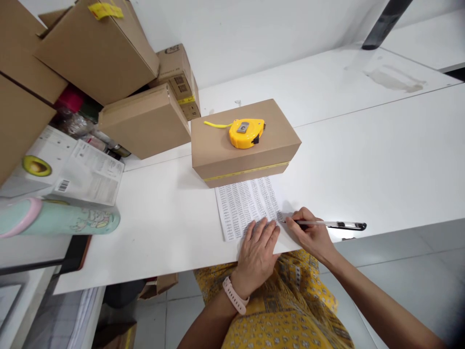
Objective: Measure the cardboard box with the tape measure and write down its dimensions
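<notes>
A pen [329,224] with a clear barrel and black ends is pinched in my right hand [310,235], its tip at the right side of a written sheet of paper [240,206]. Columns of small handwriting cover the sheet. Flat on the paper's lower edge lies my left hand [258,252], fingers stretched out and holding nothing. A closed cardboard box [218,145] with yellow tape along its side stands just behind the sheet and seems to cover its top edge. On the box rests a yellow tape measure [245,133] with a yellow wrist strap.
Several cardboard boxes [98,53] are stacked at the back left. Below them are a white carton with an avocado picture [90,169] and a mint-green bottle [80,217] lying on its side. The white table's [363,160] front edge runs close to my body. A dark post [385,24] stands at the back right.
</notes>
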Demonstrator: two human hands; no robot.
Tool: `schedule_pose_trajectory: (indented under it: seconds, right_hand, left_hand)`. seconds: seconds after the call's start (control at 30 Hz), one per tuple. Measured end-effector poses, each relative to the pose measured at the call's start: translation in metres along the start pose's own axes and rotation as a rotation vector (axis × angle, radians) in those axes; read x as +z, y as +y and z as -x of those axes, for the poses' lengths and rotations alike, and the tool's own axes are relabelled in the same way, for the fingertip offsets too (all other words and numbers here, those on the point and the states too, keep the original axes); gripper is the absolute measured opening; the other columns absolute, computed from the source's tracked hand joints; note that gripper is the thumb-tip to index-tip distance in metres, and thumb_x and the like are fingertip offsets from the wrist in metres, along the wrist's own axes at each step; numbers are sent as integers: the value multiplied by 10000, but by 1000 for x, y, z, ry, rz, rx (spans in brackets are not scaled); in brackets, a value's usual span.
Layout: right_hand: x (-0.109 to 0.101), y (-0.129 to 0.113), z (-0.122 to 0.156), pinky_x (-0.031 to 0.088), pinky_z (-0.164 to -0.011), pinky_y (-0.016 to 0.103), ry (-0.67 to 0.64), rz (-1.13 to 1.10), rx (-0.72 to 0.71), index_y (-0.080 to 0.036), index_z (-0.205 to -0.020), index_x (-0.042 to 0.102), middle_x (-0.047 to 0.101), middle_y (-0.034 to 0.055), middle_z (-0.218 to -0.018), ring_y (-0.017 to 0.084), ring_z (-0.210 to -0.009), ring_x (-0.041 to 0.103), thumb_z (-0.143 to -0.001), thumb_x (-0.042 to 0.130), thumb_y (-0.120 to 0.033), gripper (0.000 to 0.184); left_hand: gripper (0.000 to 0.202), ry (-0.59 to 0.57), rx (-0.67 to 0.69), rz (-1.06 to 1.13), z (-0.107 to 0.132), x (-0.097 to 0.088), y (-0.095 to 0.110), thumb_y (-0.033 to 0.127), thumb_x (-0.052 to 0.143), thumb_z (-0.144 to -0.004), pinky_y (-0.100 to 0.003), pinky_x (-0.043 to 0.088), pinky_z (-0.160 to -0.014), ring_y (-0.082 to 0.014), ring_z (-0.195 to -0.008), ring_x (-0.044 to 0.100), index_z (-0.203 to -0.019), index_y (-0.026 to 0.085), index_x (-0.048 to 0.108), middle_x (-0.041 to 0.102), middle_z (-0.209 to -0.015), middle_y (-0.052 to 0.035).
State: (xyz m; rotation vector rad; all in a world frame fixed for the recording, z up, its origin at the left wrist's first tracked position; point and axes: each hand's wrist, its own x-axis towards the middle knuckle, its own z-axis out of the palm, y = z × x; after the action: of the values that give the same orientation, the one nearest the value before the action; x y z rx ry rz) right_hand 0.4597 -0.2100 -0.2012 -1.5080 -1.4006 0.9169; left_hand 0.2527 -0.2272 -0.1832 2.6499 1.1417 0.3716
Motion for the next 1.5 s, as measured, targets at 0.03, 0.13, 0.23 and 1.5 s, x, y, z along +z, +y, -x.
schedule_pose_trajectory:
  seconds: [0.03,0.13,0.23,1.5]
  right_hand:
    - [0,-1,0,306,-486,303,1,0,4,-259,-767,495,498,-19,-637,142,-555,413,-950,626,-437,288]
    - [-1,-4,0,296,-475,293,3,4,13,-254,-765,489,495,-22,-627,135,-542,407,-949,625,-442,297]
    - [-1,-4,0,295,-470,285,3,8,17,-248,-772,497,491,-25,-620,128,-533,401,-951,620,-442,292]
    - [0,0,1,292,-487,285,23,-10,16,-245,-767,480,469,-30,-643,125,-550,392,-955,616,-419,290]
  left_hand:
    - [571,-1,0,-6,0,0,0,367,498,-1029,-495,230,-1292,-254,-1554,267,-1539,131,393,431,-1614,-84]
    - [570,7,4,-18,0,0,0,369,501,-1029,-493,233,-1291,-251,-1554,265,-1537,134,397,433,-1613,-83]
    - [553,23,5,-20,0,0,1,363,490,-1036,-480,218,-1296,-246,-1551,270,-1533,134,407,436,-1613,-67]
    - [550,12,6,-40,0,0,1,383,448,-1052,-482,223,-1290,-255,-1552,271,-1539,132,400,418,-1623,-69]
